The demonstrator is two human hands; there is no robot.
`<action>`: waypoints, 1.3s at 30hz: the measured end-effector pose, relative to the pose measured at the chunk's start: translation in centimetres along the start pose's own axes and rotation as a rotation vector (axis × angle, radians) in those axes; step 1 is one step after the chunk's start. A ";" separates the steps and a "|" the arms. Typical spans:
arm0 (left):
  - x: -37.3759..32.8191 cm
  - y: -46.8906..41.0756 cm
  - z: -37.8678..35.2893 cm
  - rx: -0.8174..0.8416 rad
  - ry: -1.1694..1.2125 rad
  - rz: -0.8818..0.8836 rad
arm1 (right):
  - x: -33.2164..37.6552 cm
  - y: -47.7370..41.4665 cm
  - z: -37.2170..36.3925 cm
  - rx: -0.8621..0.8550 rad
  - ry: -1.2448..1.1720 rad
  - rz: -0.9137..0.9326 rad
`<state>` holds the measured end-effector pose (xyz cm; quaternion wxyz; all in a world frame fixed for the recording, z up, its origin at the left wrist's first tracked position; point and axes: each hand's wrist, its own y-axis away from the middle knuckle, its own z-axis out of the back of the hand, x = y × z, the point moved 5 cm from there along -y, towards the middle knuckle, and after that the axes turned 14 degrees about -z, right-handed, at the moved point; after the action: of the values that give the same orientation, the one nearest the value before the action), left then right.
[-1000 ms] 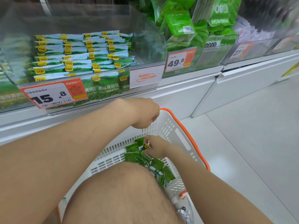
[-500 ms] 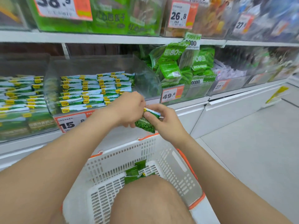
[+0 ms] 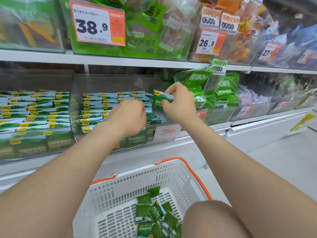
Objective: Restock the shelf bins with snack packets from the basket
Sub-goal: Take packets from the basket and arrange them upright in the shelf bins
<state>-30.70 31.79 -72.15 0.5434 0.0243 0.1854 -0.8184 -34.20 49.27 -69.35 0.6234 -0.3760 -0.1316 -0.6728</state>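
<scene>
Snack packet (image 3: 162, 98) sat at the middle of the frame, pinched by its edges in the fingers of the right hand (image 3: 180, 103), just over the right end of the clear shelf bin (image 3: 109, 83). The left hand (image 3: 128, 117) lay knuckles-up on the stacked packets (image 3: 96, 107) in that bin, its fingers curled down out of my sight. Whether it gripped anything I could not tell.

From my end I judged the step to be seating this one in the bin. To do it well I would want it turned to match its neighbours, yellow tab toward the left. It should be slid into the gap at the right end of the rows rather than dropped on top. The left hand could steady the stack so the rows did not fan out. I would also keep clear of the green bags (image 3: 214, 90) in the next bin to the right, which bulged close beside the right hand.

That packet was small and flat, deep green with a white strip and a yellow mark at one corner. It looked like soft film, slightly creased and probably slippery. Loose packets (image 3: 154, 215) of the same kind lay jumbled in the white basket (image 3: 130, 186) at the bottom of the frame, so I reckoned plenty of restocking remained.
</scene>
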 end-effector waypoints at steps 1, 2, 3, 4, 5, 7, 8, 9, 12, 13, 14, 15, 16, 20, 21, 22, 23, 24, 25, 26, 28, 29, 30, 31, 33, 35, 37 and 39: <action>-0.1 -0.1 -0.5 0.060 -0.037 -0.019 | 0.2 -0.9 -0.4 0.006 0.080 -0.002; 0.2 -0.2 -0.9 0.111 -0.071 -0.029 | 0.6 -1.9 -1.3 0.027 0.165 0.001; 0.7 -0.3 -1.2 0.149 -0.090 -0.035 | 1.0 -2.8 -2.3 0.053 0.254 0.008; 1.2 -0.5 -1.5 0.174 -0.092 -0.033 | 1.4 -3.5 -3.4 0.078 0.349 0.024; 1.6 -0.6 -1.7 0.191 -0.084 -0.025 | 1.7 -4.2 -4.4 0.100 0.440 0.039; 2.5 -0.8 -2.2 0.234 -0.070 -0.008 | 1.9 -5.6 -6.2 0.130 0.576 0.043; 2.8 -0.8 -2.5 0.271 -0.067 0.000 | 2.0 -6.3 -7.0 0.138 0.624 0.041; 3.1 -0.8 -2.9 0.311 -0.059 0.010 | 2.0 -6.9 -7.6 0.137 0.663 0.046; 3.4 -0.7 -3.6 0.388 0.005 0.021 | 2.1 -8.5 -9.4 0.131 0.757 0.066; 3.3 -0.8 -3.6 0.390 0.025 0.005 | 2.2 -9.0 -10.1 0.141 0.800 0.064; 2.9 -0.8 -3.5 0.387 0.038 -0.024 | 2.3 -9.3 -10.6 0.161 0.842 0.057; 2.6 -0.8 -3.3 0.379 0.051 -0.063 | 2.4 -9.7 -11.2 0.185 0.874 0.048; 2.3 -0.7 -3.2 0.375 0.066 -0.103 | 2.5 -10.0 -11.6 0.203 0.888 0.035; 2.3 -0.4 -2.6 0.323 0.179 -0.184 | 2.7 -11.6 -12.6 0.191 0.855 0.018; 2.4 -0.4 -2.5 0.312 0.187 -0.194 | 2.8 -11.8 -12.8 0.186 0.852 0.030; 2.5 -0.3 -2.5 0.315 0.192 -0.199 | 2.8 -12.0 -13.1 0.192 0.850 0.047; 2.5 -0.3 -2.6 0.329 0.201 -0.198 | 2.8 -12.2 -13.5 0.211 0.845 0.064; 2.6 -0.2 -2.7 0.343 0.218 -0.195 | 2.8 -12.2 -13.9 0.235 0.835 0.078; 2.6 -0.2 -2.8 0.354 0.240 -0.193 | 2.7 -12.3 -14.1 0.253 0.823 0.087; 2.7 -0.1 -2.9 0.367 0.258 -0.189 | 2.6 -12.4 -14.3 0.260 0.804 0.085; 2.9 0.0 -3.0 0.394 0.283 -0.182 | 2.0 -12.9 -14.4 0.259 0.758 0.049; 2.9 0.0 -3.0 0.399 0.292 -0.183 | 1.8 -12.9 -14.4 0.274 0.751 0.029; 3.0 0.1 -3.0 0.401 0.297 -0.188 | 1.6 -12.8 -14.4 0.301 0.753 0.016; 3.1 0.1 -3.0 0.405 0.300 -0.193 | 1.5 -12.7 -14.5 0.334 0.760 0.013; 3.1 0.3 -2.8 0.409 0.303 -0.202 | 1.7 -12.5 -14.1 0.357 0.758 0.010; 3.0 0.4 -2.7 0.395 0.286 -0.218 | 2.3 -12.3 -13.2 0.297 0.752 0.013; 2.6 0.6 -2.3 0.348 0.222 -0.244 | 2.7 -11.7 -12.0 0.233 0.745 0.014; 2.2 0.8 -1.8 0.288 0.146 -0.228 | 2.5 -10.4 -11.0 0.221 0.656 0.033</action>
<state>-31.10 30.19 -74.54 0.4233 0.1397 0.1070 -0.8888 -47.53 42.28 -72.14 0.6803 -0.0718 0.0098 -0.7294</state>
